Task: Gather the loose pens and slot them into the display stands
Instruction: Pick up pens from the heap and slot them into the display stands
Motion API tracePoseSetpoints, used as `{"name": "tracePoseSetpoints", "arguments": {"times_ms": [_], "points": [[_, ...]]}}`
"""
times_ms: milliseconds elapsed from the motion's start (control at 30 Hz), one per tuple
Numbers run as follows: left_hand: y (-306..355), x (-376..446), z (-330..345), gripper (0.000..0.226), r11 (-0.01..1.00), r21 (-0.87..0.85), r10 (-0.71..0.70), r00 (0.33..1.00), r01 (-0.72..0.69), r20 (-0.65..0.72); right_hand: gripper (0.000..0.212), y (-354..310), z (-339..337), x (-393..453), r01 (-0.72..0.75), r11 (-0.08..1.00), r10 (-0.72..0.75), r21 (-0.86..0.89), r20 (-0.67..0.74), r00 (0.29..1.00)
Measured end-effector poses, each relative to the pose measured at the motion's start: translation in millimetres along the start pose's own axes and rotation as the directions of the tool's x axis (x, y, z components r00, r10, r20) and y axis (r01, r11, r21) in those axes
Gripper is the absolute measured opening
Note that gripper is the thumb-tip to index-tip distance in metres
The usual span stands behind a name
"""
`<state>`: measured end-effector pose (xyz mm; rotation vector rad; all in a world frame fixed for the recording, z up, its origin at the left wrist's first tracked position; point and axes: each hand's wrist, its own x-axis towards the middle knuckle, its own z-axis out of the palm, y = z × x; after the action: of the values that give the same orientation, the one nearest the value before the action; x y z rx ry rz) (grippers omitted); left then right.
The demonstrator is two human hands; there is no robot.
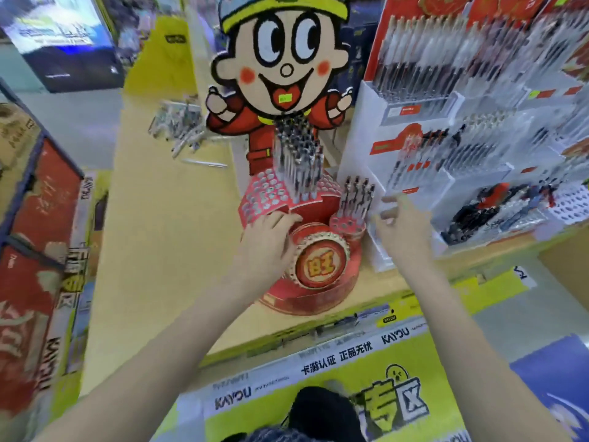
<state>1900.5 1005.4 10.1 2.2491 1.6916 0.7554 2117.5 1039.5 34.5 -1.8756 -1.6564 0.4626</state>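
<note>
A red round display stand (318, 282) with a cartoon-boy backboard sits on the yellow counter. Its middle tier is packed with upright pens (298, 154), and a small cluster of pens (357, 196) stands in its right tier. Several holes on its left tier (264, 196) are bare. My left hand (269, 244) rests on the stand's left side, fingers curved against its rim. My right hand (403, 228) hovers just right of the small cluster with fingers loosely spread and nothing visible in it. A pile of loose pens (178, 126) lies far back on the counter's left.
A white tiered display (360, 148) full of pens stands close on the right. One stray pen (204, 162) lies near the pile. Red boxes (35, 250) line the left side. The counter's front edge (306, 330) runs just below the stand.
</note>
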Motion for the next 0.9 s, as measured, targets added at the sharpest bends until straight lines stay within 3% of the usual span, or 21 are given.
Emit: {"name": "tracePoseSetpoints", "arguments": {"times_ms": [67,200,333,467,600,667,767,900], "points": [[-32,-17,-24,0.036,0.989,-0.085,-0.117,0.993,0.118,0.018,0.026,-58,22,-24,0.085,0.968,-0.116,0.237,0.118,0.986],[-109,-31,-72,0.036,0.937,-0.056,-0.339,0.938,0.344,0.077,0.028,-150,94,-33,0.252,0.910,-0.363,0.329,0.338,0.868],[-187,-43,-111,0.033,0.872,-0.043,-0.488,0.873,0.488,0.027,0.024,-192,183,-7,0.043,0.932,-0.256,0.361,0.569,0.781],[-252,-41,-142,0.032,0.818,-0.020,-0.574,0.818,0.574,0.025,0.026,-207,260,28,-0.067,0.975,-0.086,0.212,0.635,0.768],[-316,-8,-146,0.032,0.790,-0.052,-0.605,0.790,0.611,0.098,0.045,-228,311,83,0.167,0.983,-0.089,-0.076,0.598,0.796],[-354,23,-136,0.032,0.802,-0.053,-0.587,0.801,0.596,0.123,0.048,-236,345,120,0.269,0.954,-0.144,-0.135,0.581,0.801],[-409,80,-114,0.031,0.831,-0.050,-0.541,0.827,0.554,0.154,0.052,-243,396,174,0.273,0.924,-0.101,-0.268,0.518,0.849],[-461,168,-89,0.034,0.905,-0.054,-0.406,0.895,0.422,0.185,0.045,-241,432,211,0.349,0.789,-0.062,-0.506,0.499,0.864]]}}
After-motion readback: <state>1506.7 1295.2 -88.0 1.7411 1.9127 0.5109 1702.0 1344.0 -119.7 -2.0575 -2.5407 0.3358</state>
